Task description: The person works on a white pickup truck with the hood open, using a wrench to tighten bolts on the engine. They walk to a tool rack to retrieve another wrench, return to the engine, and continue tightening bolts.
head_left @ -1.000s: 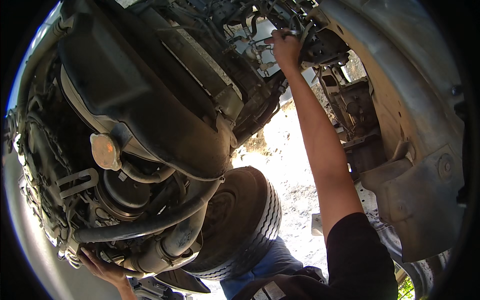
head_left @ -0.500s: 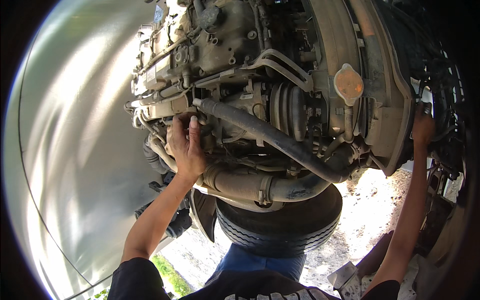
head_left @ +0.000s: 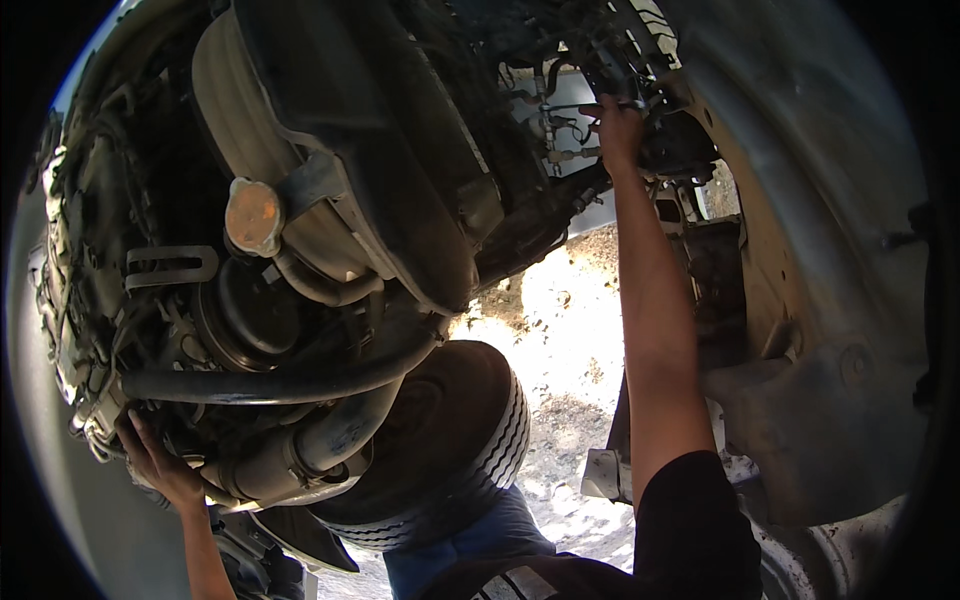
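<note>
Evidently, both hands are kept well apart, one at each end of the exposed engine bay. The right hand [head_left: 620, 135] is raised at arm's length into the shaded far part, where its fingers are bent inward beside a thin dark bar [head_left: 577, 106] and a cluster of metal fittings [head_left: 549, 125]; whether the bar is gripped or only touched cannot be told, as the fingertips are small and dim. Behind the fittings, a pale panel [head_left: 572, 92] can be seen. The left hand [head_left: 168, 468] is laid against the near left side of the engine [head_left: 100, 408], its fingers stretched out and held close together, just below the end of a black hose [head_left: 270, 388]; its thumb is hidden, so whether anything is grasped there cannot be told. Between the hands are seen a round, orange-stained cap [head_left: 254, 216], a slotted bracket [head_left: 172, 267] and a dark shroud [head_left: 370, 170]. Below the hose, a thick pipe [head_left: 347, 432] is set above a tyre [head_left: 507, 430].
</note>
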Demonstrator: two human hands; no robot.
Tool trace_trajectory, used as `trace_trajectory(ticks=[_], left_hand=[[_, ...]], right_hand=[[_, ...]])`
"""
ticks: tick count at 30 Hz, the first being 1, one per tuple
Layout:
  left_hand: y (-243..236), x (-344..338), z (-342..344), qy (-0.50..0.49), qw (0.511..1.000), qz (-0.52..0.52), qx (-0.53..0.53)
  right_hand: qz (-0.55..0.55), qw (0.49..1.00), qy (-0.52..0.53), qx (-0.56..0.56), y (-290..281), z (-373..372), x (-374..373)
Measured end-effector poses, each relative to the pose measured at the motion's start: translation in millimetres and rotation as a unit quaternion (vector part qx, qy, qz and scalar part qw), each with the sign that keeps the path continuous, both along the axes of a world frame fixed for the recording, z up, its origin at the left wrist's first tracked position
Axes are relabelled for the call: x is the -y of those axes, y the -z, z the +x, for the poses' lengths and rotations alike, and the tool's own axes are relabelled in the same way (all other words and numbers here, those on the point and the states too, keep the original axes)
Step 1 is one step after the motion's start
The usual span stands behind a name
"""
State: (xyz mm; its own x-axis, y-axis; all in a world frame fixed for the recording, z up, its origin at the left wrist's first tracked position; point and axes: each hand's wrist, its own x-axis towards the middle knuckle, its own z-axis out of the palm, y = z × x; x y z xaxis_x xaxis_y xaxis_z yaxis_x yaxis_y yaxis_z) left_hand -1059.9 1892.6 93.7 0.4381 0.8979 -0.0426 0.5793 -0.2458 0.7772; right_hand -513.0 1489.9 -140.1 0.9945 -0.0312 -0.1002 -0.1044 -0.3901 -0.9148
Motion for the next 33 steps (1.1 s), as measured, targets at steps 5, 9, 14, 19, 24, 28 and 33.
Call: trace_trajectory(ticks=[5,9,14,19,24,28,33], left_hand=[[-1,3,4,0.011,0.999,0.029,-0.013],[1,2,2,0.009,1.0,0.023,0.007],[1,0,4,0.017,0.997,0.07,-0.023],[-1,4,4,-0.003,0.998,0.048,-0.03],[1,2,0,-0.004,1.0,0.016,-0.006],[5,-9,-13,0.027,0.997,0.058,-0.053],[6,-17,-22,0.049,0.991,0.072,-0.101]], right_hand=[[-0.051,0.998,-0.014,0.031,-7,-8,-8],[-0.403,0.878,-0.176,0.189,-2,-45,-57],[-0.434,0.819,-0.262,0.269,4,-71,-89],[-0.383,0.899,-0.068,0.202,-12,-48,-63],[-0.166,0.969,-0.002,0.185,-20,-13,-19],[-0.04,0.998,0.011,0.045,-1,5,1],[-0.043,0.998,-0.005,0.047,10,8,3]])
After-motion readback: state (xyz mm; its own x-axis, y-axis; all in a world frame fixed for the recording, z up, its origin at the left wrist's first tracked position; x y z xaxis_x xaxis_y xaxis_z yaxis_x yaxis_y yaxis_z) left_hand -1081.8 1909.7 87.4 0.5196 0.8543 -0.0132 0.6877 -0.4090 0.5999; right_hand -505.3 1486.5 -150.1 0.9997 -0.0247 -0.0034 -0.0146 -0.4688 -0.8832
